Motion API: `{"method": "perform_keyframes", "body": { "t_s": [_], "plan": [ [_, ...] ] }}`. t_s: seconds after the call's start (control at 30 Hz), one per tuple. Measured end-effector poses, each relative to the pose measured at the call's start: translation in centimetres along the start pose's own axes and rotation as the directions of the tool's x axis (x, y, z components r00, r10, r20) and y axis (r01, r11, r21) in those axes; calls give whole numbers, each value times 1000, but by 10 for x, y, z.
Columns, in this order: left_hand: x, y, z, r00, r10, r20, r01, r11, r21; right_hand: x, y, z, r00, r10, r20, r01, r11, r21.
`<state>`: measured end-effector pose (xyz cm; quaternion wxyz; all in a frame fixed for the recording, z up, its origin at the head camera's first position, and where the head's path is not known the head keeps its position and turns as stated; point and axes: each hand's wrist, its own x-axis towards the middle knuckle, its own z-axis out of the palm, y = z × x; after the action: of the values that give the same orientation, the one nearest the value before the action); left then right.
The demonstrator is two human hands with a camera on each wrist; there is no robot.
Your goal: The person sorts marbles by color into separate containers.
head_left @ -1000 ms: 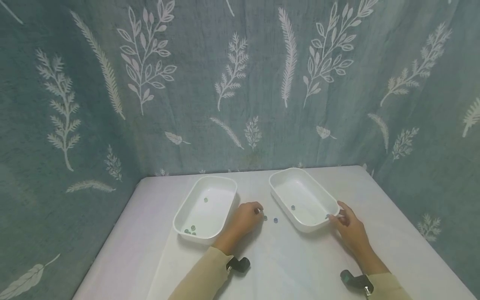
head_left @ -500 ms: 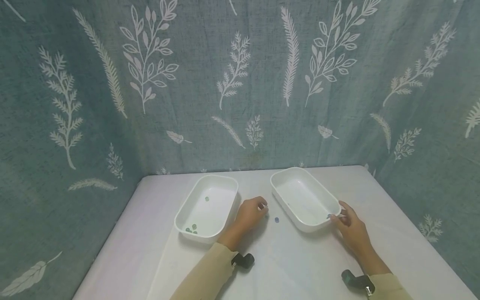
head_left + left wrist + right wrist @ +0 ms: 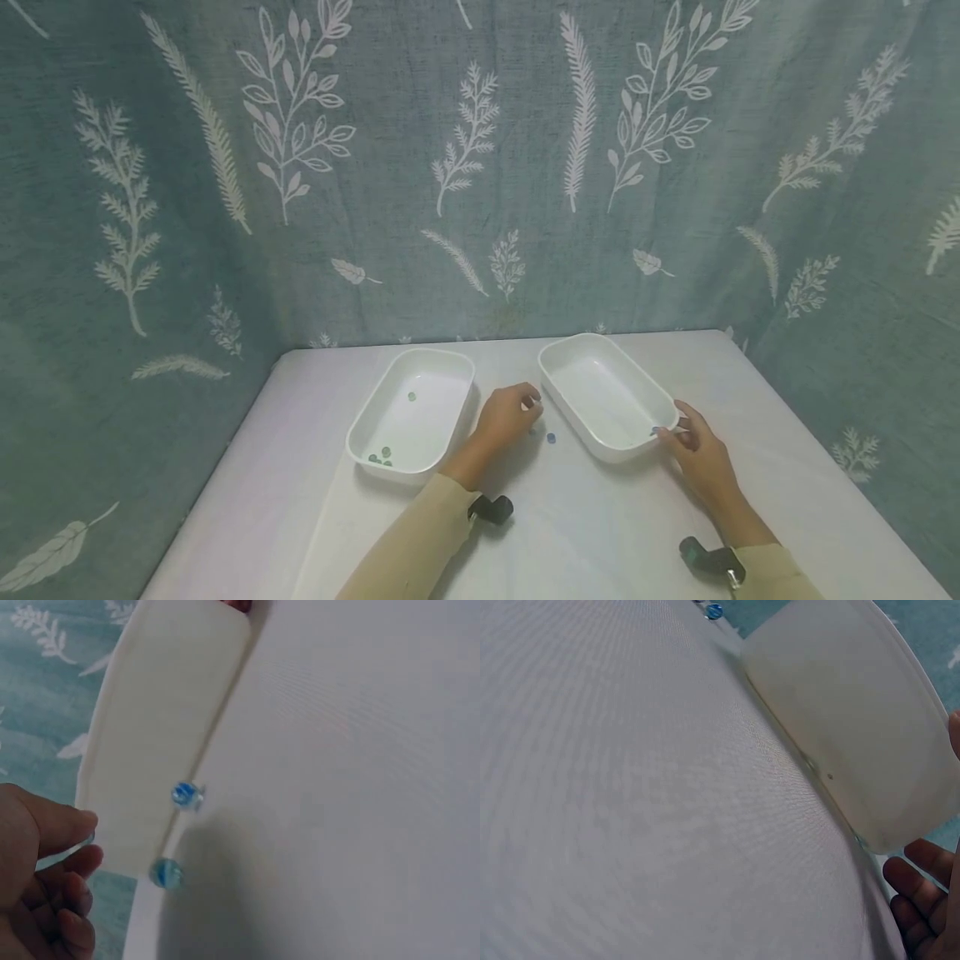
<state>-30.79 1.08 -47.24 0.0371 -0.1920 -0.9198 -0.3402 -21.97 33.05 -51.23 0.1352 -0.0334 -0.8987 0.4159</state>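
Observation:
My left hand (image 3: 506,417) is by the left wall of the right-hand white tray (image 3: 551,385). Thumb and forefinger pinch a glass marble (image 3: 91,838), mostly hidden by the fingertips. Just below that hand, two blue-tinted marbles lie on the table, one marble (image 3: 166,874) closer to the hand and another marble (image 3: 186,795) farther along. My right hand (image 3: 699,454) grips the same tray at its near right corner, thumb over the rim and fingers outside. A small bluish marble (image 3: 655,431) shows by that thumb, inside the corner.
A second white tray (image 3: 362,418) stands to the left, beside my left forearm. Several greenish marbles lie in its near end, and one marble (image 3: 412,397) lies farther back. A leaf-patterned curtain (image 3: 405,275) rises behind the white-covered table (image 3: 570,533).
My left hand has moved slightly away from me and right, up to the tray. A marble seen on the right tray's floor is out of sight now. The right hand keeps its grip.

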Motion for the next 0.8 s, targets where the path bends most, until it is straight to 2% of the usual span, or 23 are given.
{"method": "perform_keyframes", "body": {
  "t_s": [0.1,0.3,0.43,0.8],
  "plan": [
    [5,2,-2,1000,28,-3,-29,999,-16,1,0,1,1000,0,0,0,1000,-6],
    [15,9,-4,1000,29,-10,-29,1000,0,2,-1,2,1000,8,-1,-8,1000,7],
    [20,13,-3,999,32,-20,-31,999,23,1,-2,1,1000,19,9,-19,1000,8],
    [28,24,-2,998,54,-13,-54,998,8,1,-1,2,1000,12,-7,-12,1000,-6]
  ]
}}
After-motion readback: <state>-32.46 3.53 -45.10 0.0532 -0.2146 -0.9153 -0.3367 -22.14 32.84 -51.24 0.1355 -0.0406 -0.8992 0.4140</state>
